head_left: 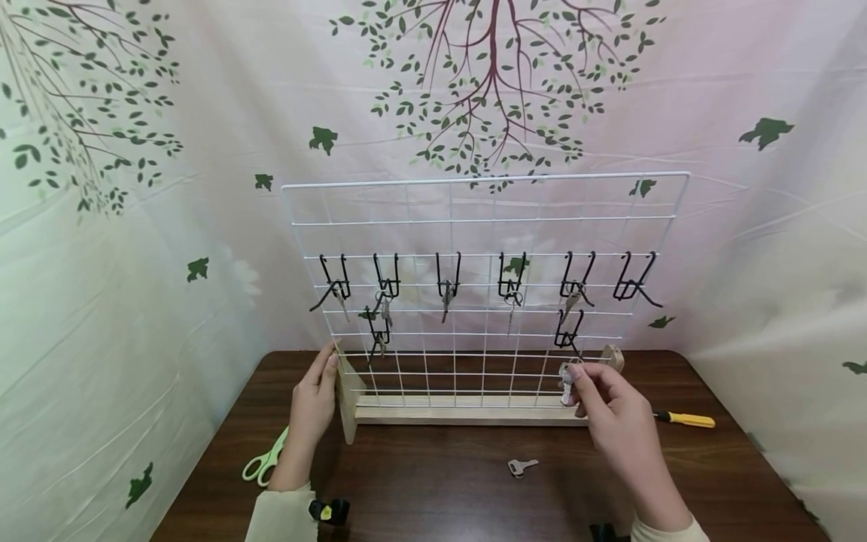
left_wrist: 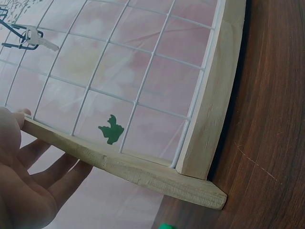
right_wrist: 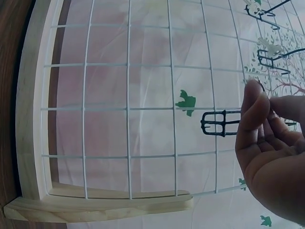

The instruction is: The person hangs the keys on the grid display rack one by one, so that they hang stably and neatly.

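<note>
A white wire grid rack (head_left: pixel 485 178) stands on a wooden base (head_left: pixel 467 415), with black hooks in two rows. My left hand (head_left: pixel 314 399) grips the rack's left wooden side piece (head_left: pixel 348 395); in the left wrist view the fingers (left_wrist: pixel 64 183) wrap behind its edge. Between the thumb and fingers of my right hand (head_left: pixel 619 421) a silver key (head_left: pixel 565 384) is pinched, just below the lower right hook (head_left: pixel 567 331). That key is hidden by the hand in the right wrist view. Another key (head_left: pixel 522 467) lies on the table before the rack.
Several upper hooks carry keys, such as the hanging key (head_left: pixel 447 293) near the middle; the far right hook (head_left: pixel 637 286) holds none. Green-handled scissors (head_left: pixel 257 468) lie beside my left forearm. A yellow-handled screwdriver (head_left: pixel 691 420) lies right of my right hand. Patterned cloth surrounds the table.
</note>
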Tool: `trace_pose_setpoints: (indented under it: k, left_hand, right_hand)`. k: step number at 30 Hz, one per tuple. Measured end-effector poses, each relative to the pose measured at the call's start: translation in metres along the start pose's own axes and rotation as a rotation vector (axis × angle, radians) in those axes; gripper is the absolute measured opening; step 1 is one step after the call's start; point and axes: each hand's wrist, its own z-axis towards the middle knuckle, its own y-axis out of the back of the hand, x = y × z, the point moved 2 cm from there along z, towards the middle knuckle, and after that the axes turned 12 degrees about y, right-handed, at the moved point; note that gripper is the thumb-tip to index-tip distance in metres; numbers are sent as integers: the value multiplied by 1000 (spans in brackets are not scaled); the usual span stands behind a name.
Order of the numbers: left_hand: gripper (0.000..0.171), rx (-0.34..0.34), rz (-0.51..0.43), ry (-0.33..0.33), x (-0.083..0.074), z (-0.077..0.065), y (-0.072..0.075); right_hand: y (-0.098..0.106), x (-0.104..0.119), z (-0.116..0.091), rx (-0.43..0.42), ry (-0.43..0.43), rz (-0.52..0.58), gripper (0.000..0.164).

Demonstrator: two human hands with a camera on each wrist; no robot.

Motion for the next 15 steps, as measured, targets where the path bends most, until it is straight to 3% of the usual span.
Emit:
trace_pose_setpoints:
  k: [6, 15]
  left_hand:
    - [46, 1, -6, -6, -2, 1, 0]
    - [45, -3, -7, -6, 1, 1, -1]
  right_hand:
    - [1, 0, 1, -10, 15, -6, 27]
    - [-5, -18, 12, 21, -67, 84, 33]
